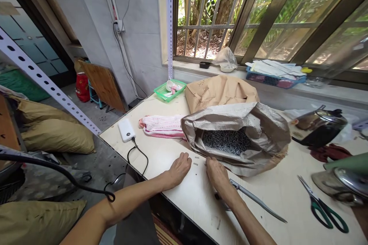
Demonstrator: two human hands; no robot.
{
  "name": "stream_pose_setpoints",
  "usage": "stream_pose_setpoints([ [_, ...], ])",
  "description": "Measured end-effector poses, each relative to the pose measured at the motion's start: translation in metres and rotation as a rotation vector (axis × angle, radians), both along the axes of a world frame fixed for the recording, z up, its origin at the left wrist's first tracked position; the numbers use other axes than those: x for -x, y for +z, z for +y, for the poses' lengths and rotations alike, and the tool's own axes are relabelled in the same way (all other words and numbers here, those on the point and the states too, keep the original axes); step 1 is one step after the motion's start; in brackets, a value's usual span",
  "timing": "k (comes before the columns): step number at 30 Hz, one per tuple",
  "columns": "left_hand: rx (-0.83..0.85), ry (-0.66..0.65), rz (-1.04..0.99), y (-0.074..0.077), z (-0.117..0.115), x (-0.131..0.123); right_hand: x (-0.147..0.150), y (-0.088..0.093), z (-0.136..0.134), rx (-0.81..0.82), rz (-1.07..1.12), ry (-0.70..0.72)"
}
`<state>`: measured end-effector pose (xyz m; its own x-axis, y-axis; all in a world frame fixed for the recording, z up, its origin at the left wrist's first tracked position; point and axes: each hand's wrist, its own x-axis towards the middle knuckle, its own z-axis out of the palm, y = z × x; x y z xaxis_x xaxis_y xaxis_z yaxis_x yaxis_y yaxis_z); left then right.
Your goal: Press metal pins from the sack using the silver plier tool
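Note:
My left hand (178,168) rests on the wooden table (161,153), knuckles up and fingers curled loosely, just left of a few small screws (196,164) lying on the board. My right hand (216,172) lies beside it, fingers bent downward and pinched near the screws, right at the lower lip of an open grey woven sack (258,122) filled with small dark screws (225,141). What the right fingers hold, if anything, is hidden. A long metal strip (258,201) runs under my right wrist.
Green-handled scissors (322,206) lie at the right. A white power bank (126,129) with a black cable, a pink cloth (162,125), a green basket (169,90), a brown paper bag (221,90) and a kettle (319,126) stand around. Sacks lie on the floor at the left.

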<state>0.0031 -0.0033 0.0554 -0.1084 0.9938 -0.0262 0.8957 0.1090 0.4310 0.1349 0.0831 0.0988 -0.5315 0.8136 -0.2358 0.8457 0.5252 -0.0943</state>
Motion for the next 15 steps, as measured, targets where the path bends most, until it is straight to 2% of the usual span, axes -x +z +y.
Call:
stream_pose_setpoints([
  [3,-0.091,0.086,-0.315,0.0,0.002,0.007,-0.006,0.002,0.003,0.01,0.041,0.014],
  [5,-0.098,0.186,-0.678,0.005,0.004,0.011,-0.01,0.005,0.003,0.02,0.087,0.029],
  [9,0.137,0.372,-1.535,0.023,0.008,0.008,-0.011,0.015,0.002,0.074,0.209,0.119],
  [11,0.257,0.418,-1.847,0.031,0.009,0.002,-0.01,0.019,0.002,0.119,0.259,0.196],
  [13,0.343,0.476,-2.018,0.037,0.011,-0.002,-0.01,0.021,0.004,0.141,0.284,0.244],
  [15,0.365,0.531,-2.032,0.04,0.012,-0.002,-0.014,0.019,0.007,0.119,0.276,0.227],
])
